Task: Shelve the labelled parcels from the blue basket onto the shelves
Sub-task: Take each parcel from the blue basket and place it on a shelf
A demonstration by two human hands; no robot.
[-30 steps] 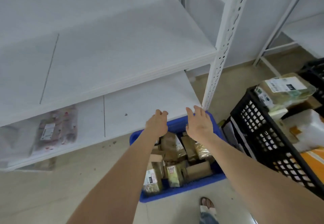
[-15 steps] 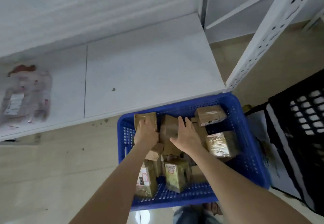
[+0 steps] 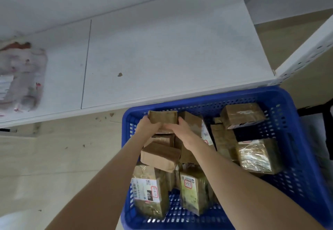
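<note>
On the white shelf (image 3: 162,49), a clear-wrapped parcel (image 3: 19,75) far left, a small brown scrap (image 3: 120,74) mid-board. On the beige floor (image 3: 54,157), the blue basket (image 3: 216,98), just beside the shelf's front edge.

**Blue basket** (image 3: 288,114): moulded plastic with perforated walls, smooth and slightly glossy.
**Small parcel** (image 3: 162,117): brown kraft paper, matt and creased at the edges.
**Plain box** (image 3: 160,156): brown cardboard, matt and dull.
**Taped parcel** (image 3: 255,155): cardboard under a clear wrap, shiny and wrinkled, catching bright highlights.
**Labelled parcel** (image 3: 147,192): the same glossy wrap over brown card, with a white matt paper label.
**Shelf** (image 3: 162,49): white board, smooth and matt, with a few specks of dirt.
**Upright** (image 3: 306,57): white-painted metal, punched with holes.
**Bag** (image 3: 19,75): translucent plastic film, crinkled.
**Floor** (image 3: 54,157): pale beige, smooth, with a faint sheen.
</note>
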